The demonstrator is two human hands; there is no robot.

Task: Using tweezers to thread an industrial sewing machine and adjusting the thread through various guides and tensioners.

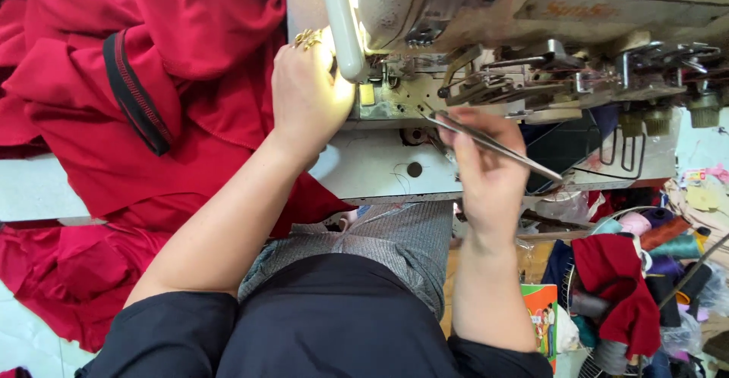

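Red fabric point(144, 82) lay heaped at the left of the sewing machine point(531, 44). The left hand point(307, 97), with a gold ring, rested at the machine's needle area; what it gripped I cannot tell. The right hand point(486, 173) pinched metal tweezers point(493, 146), tips pointing toward the machine.

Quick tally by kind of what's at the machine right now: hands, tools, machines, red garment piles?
Hands: 2, left hand against the sewing machine, right hand holding the tweezers
Tweezers: 1
Sewing machine: 1
Red garment pile: 1
Total: 5
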